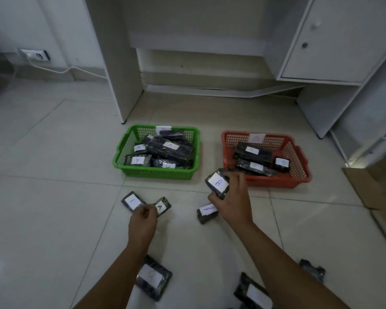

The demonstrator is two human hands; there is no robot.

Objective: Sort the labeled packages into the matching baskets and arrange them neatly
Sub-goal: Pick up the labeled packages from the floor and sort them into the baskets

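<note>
Nearest the camera, on the pale tiled floor point(54, 197), three dark wrapped packages lie loose: one with a white label point(153, 278) partly under the left forearm, a second labelled one point(253, 293) beside the right forearm, and a small dark bundle point(312, 269) further right whose label cannot be made out. Further out, the left hand point(143, 221) pinches the near edge of a small package marked A point(162, 206) between curled fingers and thumb, holding it just above the floor. Just beside it to the left lies another small labelled package point(133, 202), touching or nearly touching the A package; its letter is unclear. The right hand point(232, 204) is curled round a package marked B point(217, 183), lifted and tilted, just in front of the near left corner of the orange basket point(299, 175). Below that hand a package with a blurred written label point(206, 212) rests on the tiles, partly hidden by the wrist. Beyond, the green basket point(120, 152) holds a loose heap of dark packages, several showing A labels, with a paper tag on its far wall. To its right and apart from it, the orange basket carries a B tag on its far wall and holds a few B packages lying at angles. Behind both stand white desk legs point(120, 63) and a white cabinet point(334, 41); a wall socket point(37, 55) with a cable sits far left, and a cardboard flap point(366, 188) lies at right.
</note>
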